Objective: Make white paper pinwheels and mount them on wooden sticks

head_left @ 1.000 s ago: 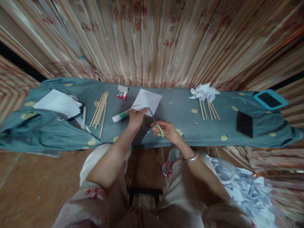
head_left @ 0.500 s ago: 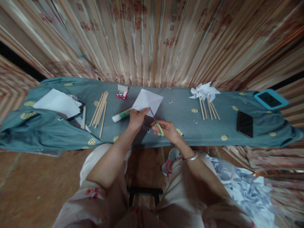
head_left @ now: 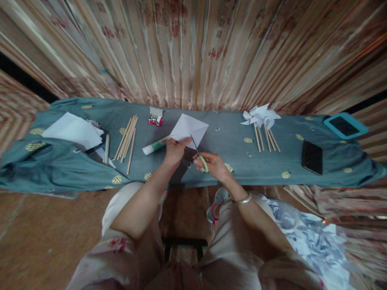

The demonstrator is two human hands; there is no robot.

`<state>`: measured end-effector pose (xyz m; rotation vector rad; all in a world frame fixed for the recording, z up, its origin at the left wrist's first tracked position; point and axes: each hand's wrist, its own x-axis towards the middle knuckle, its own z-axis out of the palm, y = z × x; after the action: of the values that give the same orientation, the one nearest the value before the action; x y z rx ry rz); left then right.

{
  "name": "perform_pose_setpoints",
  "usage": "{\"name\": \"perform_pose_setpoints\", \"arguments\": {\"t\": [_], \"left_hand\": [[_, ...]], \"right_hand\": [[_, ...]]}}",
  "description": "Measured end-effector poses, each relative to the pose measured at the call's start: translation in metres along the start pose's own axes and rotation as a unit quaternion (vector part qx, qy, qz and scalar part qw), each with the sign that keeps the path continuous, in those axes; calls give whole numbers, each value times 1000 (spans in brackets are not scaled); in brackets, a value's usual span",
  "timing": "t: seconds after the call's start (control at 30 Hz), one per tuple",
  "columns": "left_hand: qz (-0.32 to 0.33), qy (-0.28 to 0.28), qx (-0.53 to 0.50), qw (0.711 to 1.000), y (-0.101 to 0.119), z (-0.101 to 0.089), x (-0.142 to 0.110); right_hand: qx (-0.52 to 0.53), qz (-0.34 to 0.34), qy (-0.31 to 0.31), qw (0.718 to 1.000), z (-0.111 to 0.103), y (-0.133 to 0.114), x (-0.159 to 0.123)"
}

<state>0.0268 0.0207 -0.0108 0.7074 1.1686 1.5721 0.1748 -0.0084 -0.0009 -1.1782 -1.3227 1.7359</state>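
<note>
My left hand (head_left: 177,150) pinches the near left edge of a square white sheet of paper (head_left: 189,128), held up over the table with one corner pointing away from me. Crease lines run across the sheet. My right hand (head_left: 210,163) grips a pair of scissors (head_left: 203,163) with light green handles. Their dark blades reach into the paper from its near right edge, close to my left fingertips. Partly behind my left hand lies a green and white glue stick (head_left: 155,146). Beyond it stands a small open red and white box (head_left: 155,117) with shiny metal bits inside.
Wooden sticks (head_left: 128,135) and a stack of white paper (head_left: 72,131) lie to the left on the cloth-covered table (head_left: 229,141). Paper pinwheels (head_left: 261,117) on sticks, a black phone (head_left: 312,158) and a blue-framed tablet (head_left: 345,125) lie to the right. Paper scraps (head_left: 314,237) fill a bag below.
The paper and both hands have shifted only a tiny bit. The scissors stay at the sheet's near right edge; nothing has been let go or taken up.
</note>
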Motion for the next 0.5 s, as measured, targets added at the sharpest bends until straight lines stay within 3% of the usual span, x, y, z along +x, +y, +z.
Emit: {"name": "perform_pose_setpoints", "arguments": {"t": [0.5], "left_hand": [[-12,-3,0,1000,0,0,-1]], "right_hand": [[-7,-1,4,1000,-1,1,1]]}}
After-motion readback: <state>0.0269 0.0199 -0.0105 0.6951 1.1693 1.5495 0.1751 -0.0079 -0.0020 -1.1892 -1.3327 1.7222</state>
